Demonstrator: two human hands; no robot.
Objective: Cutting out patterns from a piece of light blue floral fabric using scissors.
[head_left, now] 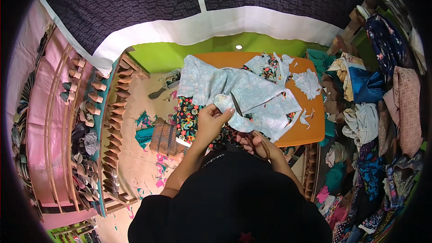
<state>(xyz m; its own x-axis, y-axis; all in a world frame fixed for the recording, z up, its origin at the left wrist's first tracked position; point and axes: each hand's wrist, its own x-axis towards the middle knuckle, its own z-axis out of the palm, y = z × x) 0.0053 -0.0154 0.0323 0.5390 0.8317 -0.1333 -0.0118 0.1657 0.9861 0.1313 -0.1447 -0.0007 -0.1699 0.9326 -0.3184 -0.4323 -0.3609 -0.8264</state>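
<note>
Close in front of my body, my left hand [215,120] pinches a pale blue-white patterned fabric piece [237,121] between thumb and fingers. To its right, my right hand [253,143] is closed around the dark handles of scissors [264,147], whose blades are mostly hidden. Beneath both hands, a large pale grey-blue cloth [211,80] spreads over the orange table [310,128]. Black fabric with a colourful floral print [186,116] hangs at the table's left side and shows again under the pale cloth.
White fabric scraps [307,83] lie on the table's right side. A brown bag [163,139] and coloured offcuts are on the floor to the left. Racks of wooden shoe lasts [114,141] stand farther left. Piled fabrics [362,121] fill the right side, and dark patterned cloth [135,9] hangs beyond the table.
</note>
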